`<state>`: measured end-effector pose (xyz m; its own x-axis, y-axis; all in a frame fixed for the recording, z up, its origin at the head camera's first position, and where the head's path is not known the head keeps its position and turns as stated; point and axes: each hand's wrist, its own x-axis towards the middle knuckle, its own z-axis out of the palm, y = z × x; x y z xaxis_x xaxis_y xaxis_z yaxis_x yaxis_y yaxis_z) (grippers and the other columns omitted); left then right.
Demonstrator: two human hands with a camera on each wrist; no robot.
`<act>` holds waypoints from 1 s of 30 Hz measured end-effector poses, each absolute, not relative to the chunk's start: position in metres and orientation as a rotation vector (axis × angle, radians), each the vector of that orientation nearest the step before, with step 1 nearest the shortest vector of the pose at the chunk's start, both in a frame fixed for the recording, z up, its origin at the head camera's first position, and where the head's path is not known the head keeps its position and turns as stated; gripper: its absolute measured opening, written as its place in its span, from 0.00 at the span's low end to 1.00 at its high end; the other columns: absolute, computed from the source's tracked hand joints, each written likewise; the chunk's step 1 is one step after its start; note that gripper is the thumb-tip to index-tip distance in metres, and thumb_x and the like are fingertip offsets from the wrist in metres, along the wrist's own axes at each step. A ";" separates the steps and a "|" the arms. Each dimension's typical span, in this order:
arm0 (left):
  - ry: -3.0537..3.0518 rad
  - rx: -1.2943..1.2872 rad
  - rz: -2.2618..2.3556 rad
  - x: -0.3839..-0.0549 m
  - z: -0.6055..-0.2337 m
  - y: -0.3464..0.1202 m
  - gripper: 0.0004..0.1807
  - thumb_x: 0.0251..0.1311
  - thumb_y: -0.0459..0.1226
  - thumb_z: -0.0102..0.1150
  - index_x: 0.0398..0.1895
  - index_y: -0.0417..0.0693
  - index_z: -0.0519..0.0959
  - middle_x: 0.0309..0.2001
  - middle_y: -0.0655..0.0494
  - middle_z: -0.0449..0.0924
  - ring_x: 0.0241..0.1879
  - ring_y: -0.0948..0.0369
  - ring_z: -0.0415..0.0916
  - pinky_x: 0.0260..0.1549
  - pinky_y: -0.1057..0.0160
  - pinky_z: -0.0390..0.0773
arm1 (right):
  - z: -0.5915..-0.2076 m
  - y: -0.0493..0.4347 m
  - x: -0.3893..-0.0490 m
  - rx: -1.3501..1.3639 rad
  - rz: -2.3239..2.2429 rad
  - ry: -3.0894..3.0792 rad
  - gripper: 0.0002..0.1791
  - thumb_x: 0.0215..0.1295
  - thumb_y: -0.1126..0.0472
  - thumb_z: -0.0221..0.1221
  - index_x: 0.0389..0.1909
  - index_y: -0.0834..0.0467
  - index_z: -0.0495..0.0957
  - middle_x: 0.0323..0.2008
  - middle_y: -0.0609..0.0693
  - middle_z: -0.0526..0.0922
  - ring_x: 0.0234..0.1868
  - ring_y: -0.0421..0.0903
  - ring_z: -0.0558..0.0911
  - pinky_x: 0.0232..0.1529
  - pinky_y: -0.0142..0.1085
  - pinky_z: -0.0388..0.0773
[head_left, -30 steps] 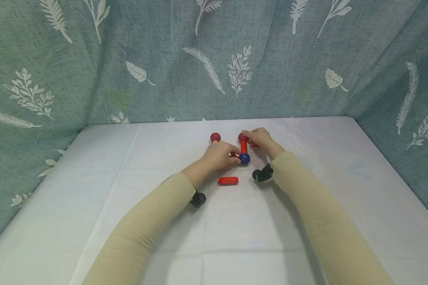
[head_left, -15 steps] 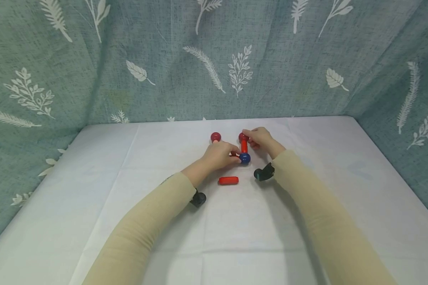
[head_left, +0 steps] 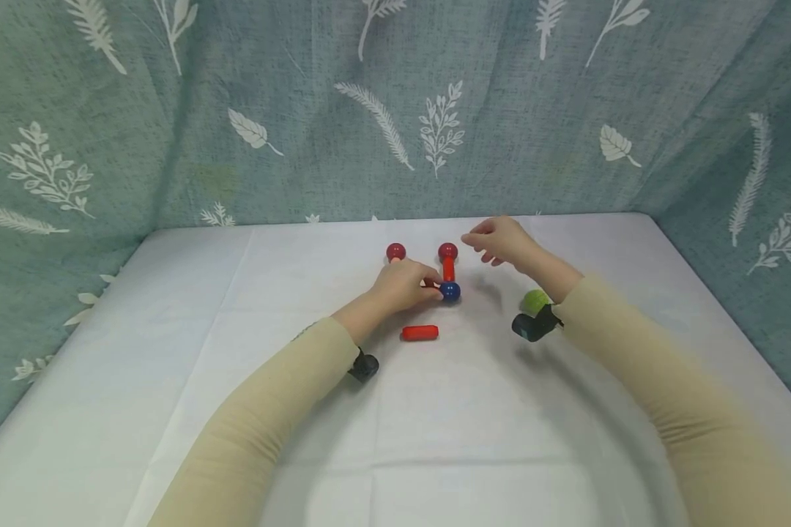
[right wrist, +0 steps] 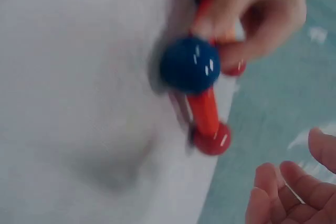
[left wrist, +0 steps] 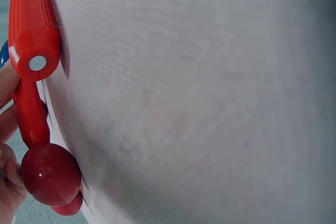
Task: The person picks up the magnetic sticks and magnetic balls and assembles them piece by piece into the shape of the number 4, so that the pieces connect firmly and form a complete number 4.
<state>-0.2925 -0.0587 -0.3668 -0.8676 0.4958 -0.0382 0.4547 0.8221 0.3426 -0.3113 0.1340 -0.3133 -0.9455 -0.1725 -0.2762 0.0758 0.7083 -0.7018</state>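
My left hand (head_left: 403, 285) pinches a red rod (left wrist: 31, 114) joined to a blue ball (head_left: 450, 291). Another red rod (head_left: 448, 268) runs from the blue ball to a red ball (head_left: 447, 252) at the back. Beyond my left hand a second red ball (head_left: 396, 252) shows, its joint partly hidden. The left wrist view has a dark red ball (left wrist: 51, 174) near the fingers. My right hand (head_left: 504, 240) hovers apart from the pieces, holding nothing, its fingers relaxed (right wrist: 294, 198). A loose red rod (head_left: 420, 333) lies nearer on the table.
A yellow-green ball (head_left: 535, 301) sits on the white-covered table (head_left: 501, 439), partly behind the right wrist's black camera (head_left: 532, 326). The left wrist's camera (head_left: 364, 366) is close to the cloth. A patterned curtain (head_left: 343, 146) rises behind the table.
My right hand has let go of the back right red ball and moved up and to the right. The yellow-green ball has come into sight. My left hand keeps its grip.
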 end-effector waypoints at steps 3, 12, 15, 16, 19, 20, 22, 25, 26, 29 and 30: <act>2.877 0.748 0.507 -0.293 -0.367 -0.059 0.16 0.53 0.44 0.64 0.46 0.54 0.82 0.39 0.59 0.83 0.35 0.64 0.74 0.38 0.67 0.74 | -0.312 0.133 -0.292 -0.197 -1.006 2.634 0.23 0.64 0.51 0.54 0.55 0.61 0.72 0.49 0.60 0.77 0.43 0.56 0.78 0.41 0.39 0.78; 2.895 0.752 0.503 -0.292 -0.365 -0.060 0.14 0.53 0.44 0.63 0.44 0.54 0.83 0.36 0.60 0.83 0.32 0.64 0.73 0.36 0.67 0.73 | -0.331 0.120 -0.243 -0.482 -0.909 2.674 0.19 0.59 0.56 0.60 0.48 0.61 0.77 0.36 0.54 0.80 0.32 0.49 0.77 0.30 0.31 0.72; 2.900 0.762 0.504 -0.292 -0.366 -0.060 0.13 0.53 0.44 0.63 0.43 0.55 0.83 0.37 0.60 0.83 0.32 0.64 0.73 0.36 0.67 0.73 | -0.339 0.114 -0.233 -0.586 -0.887 2.700 0.18 0.58 0.58 0.61 0.47 0.62 0.78 0.35 0.53 0.81 0.31 0.46 0.74 0.30 0.31 0.71; 2.902 0.769 0.501 -0.292 -0.366 -0.060 0.13 0.54 0.44 0.63 0.43 0.55 0.83 0.37 0.60 0.83 0.32 0.64 0.73 0.35 0.67 0.73 | -0.342 0.112 -0.231 -0.606 -0.876 2.706 0.18 0.57 0.58 0.62 0.47 0.62 0.78 0.35 0.53 0.81 0.32 0.46 0.74 0.31 0.31 0.72; 2.905 0.782 0.498 -0.292 -0.367 -0.060 0.13 0.54 0.44 0.63 0.43 0.55 0.83 0.36 0.60 0.83 0.31 0.64 0.73 0.33 0.68 0.73 | -0.348 0.105 -0.226 -0.653 -0.826 2.722 0.18 0.56 0.60 0.63 0.47 0.62 0.78 0.36 0.52 0.81 0.35 0.46 0.76 0.35 0.32 0.75; 2.908 0.787 0.492 -0.292 -0.367 -0.059 0.13 0.54 0.44 0.63 0.43 0.55 0.83 0.35 0.60 0.83 0.31 0.64 0.73 0.32 0.68 0.72 | -0.350 0.103 -0.225 -0.665 -0.804 2.729 0.18 0.56 0.60 0.63 0.47 0.61 0.79 0.38 0.53 0.81 0.37 0.46 0.77 0.37 0.33 0.75; 2.915 0.798 0.477 -0.292 -0.367 -0.059 0.13 0.54 0.44 0.63 0.43 0.55 0.83 0.35 0.60 0.83 0.31 0.64 0.73 0.31 0.68 0.71 | -0.352 0.098 -0.223 -0.714 -0.749 2.745 0.18 0.55 0.60 0.63 0.47 0.62 0.79 0.41 0.53 0.82 0.41 0.47 0.78 0.41 0.35 0.76; 2.928 0.801 0.450 -0.292 -0.367 -0.059 0.14 0.54 0.44 0.63 0.44 0.55 0.83 0.35 0.60 0.83 0.31 0.64 0.73 0.30 0.68 0.71 | -0.354 0.091 -0.221 -0.815 -0.642 2.766 0.18 0.55 0.60 0.63 0.47 0.61 0.79 0.44 0.53 0.81 0.46 0.47 0.78 0.45 0.37 0.76; 2.933 0.801 0.442 -0.292 -0.367 -0.059 0.14 0.53 0.44 0.63 0.44 0.55 0.82 0.35 0.60 0.83 0.31 0.64 0.73 0.30 0.68 0.71 | -0.355 0.088 -0.220 -0.853 -0.605 2.771 0.17 0.55 0.60 0.63 0.46 0.60 0.80 0.44 0.53 0.81 0.45 0.47 0.78 0.44 0.37 0.76; 2.934 0.786 0.442 -0.292 -0.367 -0.059 0.14 0.53 0.44 0.63 0.44 0.55 0.82 0.36 0.60 0.84 0.32 0.64 0.74 0.32 0.67 0.72 | -0.358 0.081 -0.220 -0.931 -0.517 2.784 0.14 0.54 0.60 0.64 0.42 0.58 0.81 0.36 0.50 0.82 0.38 0.44 0.77 0.39 0.34 0.76; 2.932 0.780 0.446 -0.292 -0.367 -0.059 0.14 0.54 0.44 0.63 0.45 0.55 0.82 0.37 0.60 0.84 0.33 0.64 0.74 0.33 0.67 0.73 | -0.358 0.079 -0.220 -0.941 -0.492 2.790 0.12 0.54 0.60 0.64 0.40 0.58 0.82 0.34 0.49 0.81 0.36 0.43 0.76 0.37 0.33 0.75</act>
